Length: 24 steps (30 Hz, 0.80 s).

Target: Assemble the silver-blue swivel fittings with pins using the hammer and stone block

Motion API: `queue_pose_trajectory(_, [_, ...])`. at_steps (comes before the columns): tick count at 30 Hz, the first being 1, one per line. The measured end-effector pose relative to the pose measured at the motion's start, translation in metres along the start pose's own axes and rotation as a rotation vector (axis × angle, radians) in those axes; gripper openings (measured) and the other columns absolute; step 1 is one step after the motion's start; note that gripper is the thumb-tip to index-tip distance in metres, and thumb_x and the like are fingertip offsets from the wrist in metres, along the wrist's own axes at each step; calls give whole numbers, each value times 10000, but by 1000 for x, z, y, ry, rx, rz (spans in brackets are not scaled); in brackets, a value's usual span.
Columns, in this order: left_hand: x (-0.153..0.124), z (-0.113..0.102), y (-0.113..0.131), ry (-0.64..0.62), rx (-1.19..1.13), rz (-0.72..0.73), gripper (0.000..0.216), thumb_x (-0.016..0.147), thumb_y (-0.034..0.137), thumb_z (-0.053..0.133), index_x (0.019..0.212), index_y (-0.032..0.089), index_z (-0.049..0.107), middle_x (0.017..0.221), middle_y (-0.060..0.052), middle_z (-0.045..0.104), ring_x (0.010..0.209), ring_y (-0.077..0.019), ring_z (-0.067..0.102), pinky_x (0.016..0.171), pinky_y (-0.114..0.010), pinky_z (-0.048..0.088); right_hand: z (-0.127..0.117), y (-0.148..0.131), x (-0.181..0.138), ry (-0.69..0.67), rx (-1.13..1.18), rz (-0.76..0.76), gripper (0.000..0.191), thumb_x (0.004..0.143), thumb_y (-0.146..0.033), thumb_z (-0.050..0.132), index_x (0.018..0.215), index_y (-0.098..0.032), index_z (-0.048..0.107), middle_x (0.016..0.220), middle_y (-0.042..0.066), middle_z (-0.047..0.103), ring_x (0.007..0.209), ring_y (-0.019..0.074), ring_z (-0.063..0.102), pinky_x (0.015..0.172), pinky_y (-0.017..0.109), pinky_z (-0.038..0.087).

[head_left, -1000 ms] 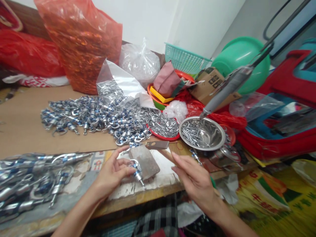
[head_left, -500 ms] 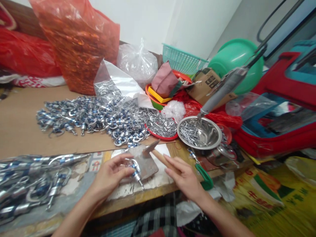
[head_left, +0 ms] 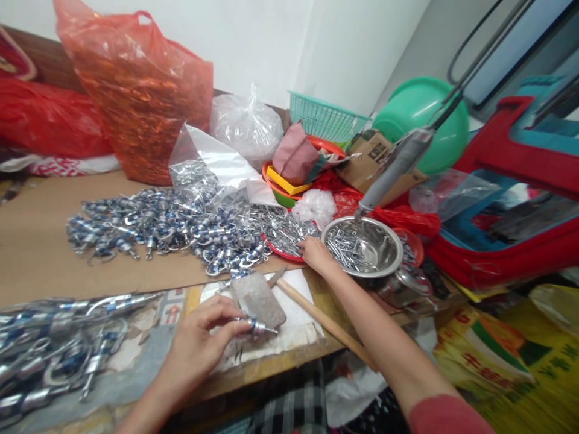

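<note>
My left hand (head_left: pixel 203 340) pinches a small silver swivel clip with a blue band (head_left: pixel 256 326), holding it against the near edge of a grey metal block (head_left: pixel 259 298) on the bench. My right hand (head_left: pixel 314 252) reaches forward to the red tray of small metal pieces (head_left: pixel 284 232), beside the steel bowl (head_left: pixel 364 246) of pins. Its fingers curl down into the pieces, and what they hold is hidden. A hammer with a wooden handle (head_left: pixel 316 313) lies on the bench to the right of the block, untouched.
A big heap of finished clips (head_left: pixel 158 223) covers the cardboard behind, and more clips (head_left: pixel 54 343) lie at the near left. Red plastic bags (head_left: pixel 140 96), a clear bag (head_left: pixel 246 123), a teal basket (head_left: pixel 323 114), a green basin (head_left: pixel 420 114) and a hanging power tool (head_left: pixel 398 166) crowd the back and right.
My right hand let go of the hammer, which now lies on the bench, and reached forward to the red tray. My left hand turned the clip against the block.
</note>
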<state>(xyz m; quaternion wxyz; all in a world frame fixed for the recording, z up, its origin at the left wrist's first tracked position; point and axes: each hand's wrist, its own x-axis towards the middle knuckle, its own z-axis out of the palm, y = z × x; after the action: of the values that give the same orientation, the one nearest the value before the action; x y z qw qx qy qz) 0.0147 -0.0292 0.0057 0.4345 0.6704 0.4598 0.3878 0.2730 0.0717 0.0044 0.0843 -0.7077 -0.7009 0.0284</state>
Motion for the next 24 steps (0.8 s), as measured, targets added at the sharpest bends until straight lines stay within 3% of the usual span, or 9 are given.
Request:
queue_pose_trajectory(4, [-2, 0, 0, -15, -33, -38, 62, 636, 241, 660, 635, 222, 719, 643, -35, 668, 631, -201, 607, 600, -287, 457, 3, 0, 14, -16, -19, 14, 164, 814, -268, 537, 870, -134, 613, 943, 67, 614, 898, 177, 566, 793, 341, 426])
queue_pose_trajectory(11, [-5, 2, 0, 19, -39, -26, 82, 642, 245, 653, 662, 235, 731, 663, -38, 687, 650, -203, 620, 616, -282, 464, -5, 4, -5, 136, 116, 14, 180, 821, -232, 502, 843, -171, 669, 948, 83, 644, 935, 193, 565, 821, 293, 396])
queue_pose_trajectory(16, [-8, 5, 1, 79, 1, -24, 97, 607, 246, 682, 691, 234, 726, 680, -31, 693, 655, -206, 621, 613, -280, 467, -16, -41, -53, 153, 344, -120, 232, 828, -191, 486, 1022, -200, 612, 970, 12, 662, 861, 111, 606, 775, 216, 448])
queue_pose_trajectory(20, [-11, 7, -1, 153, 3, -64, 253, 562, 253, 715, 815, 236, 711, 652, -9, 685, 568, -182, 597, 571, -275, 469, -21, -83, -101, 97, 784, -357, 115, 741, -162, 597, 803, -200, 686, 756, 6, 686, 687, 125, 621, 656, 232, 479])
queue_pose_trajectory(24, [-12, 8, -4, 155, 32, -14, 311, 583, 260, 703, 892, 233, 695, 649, -2, 673, 565, -168, 591, 569, -262, 470, -18, -96, -119, 105, 963, -314, 126, 698, -88, 607, 703, -176, 697, 678, 28, 658, 653, 134, 600, 632, 241, 470])
